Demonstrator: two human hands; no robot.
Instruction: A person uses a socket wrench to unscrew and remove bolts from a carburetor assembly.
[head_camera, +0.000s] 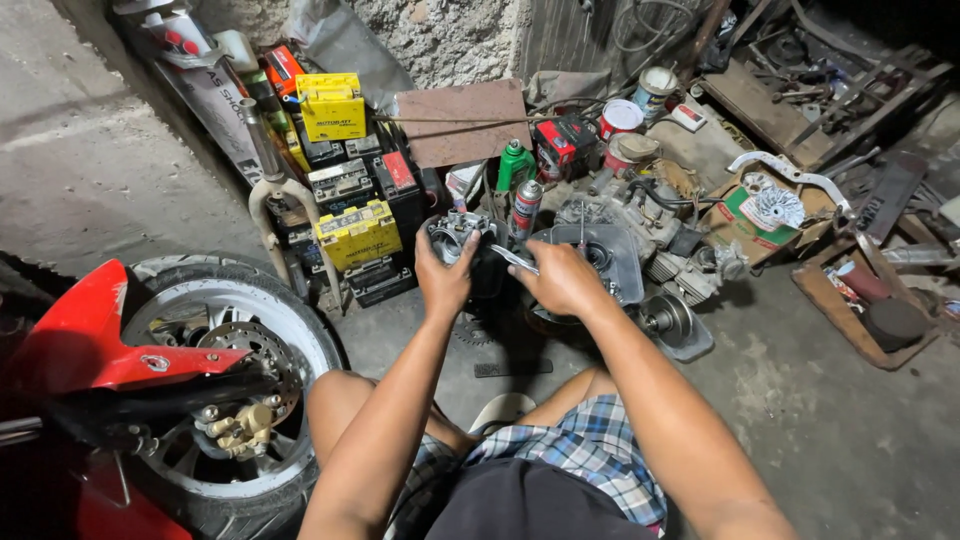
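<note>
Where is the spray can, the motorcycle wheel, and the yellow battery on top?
Spray can (526, 205), head view, on its printed body.
Motorcycle wheel (300, 330), head view, on the silver rim's upper right.
Yellow battery (332, 108), head view, on its front face.

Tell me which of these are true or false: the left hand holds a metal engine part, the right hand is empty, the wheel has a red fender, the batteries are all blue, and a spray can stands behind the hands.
1. The left hand holds a metal engine part. True.
2. The right hand is empty. False: it holds a thin metal tool.
3. The wheel has a red fender over it. True.
4. The batteries are all blue. False: the stacked batteries are yellow and black.
5. A spray can stands behind the hands. True.
</note>
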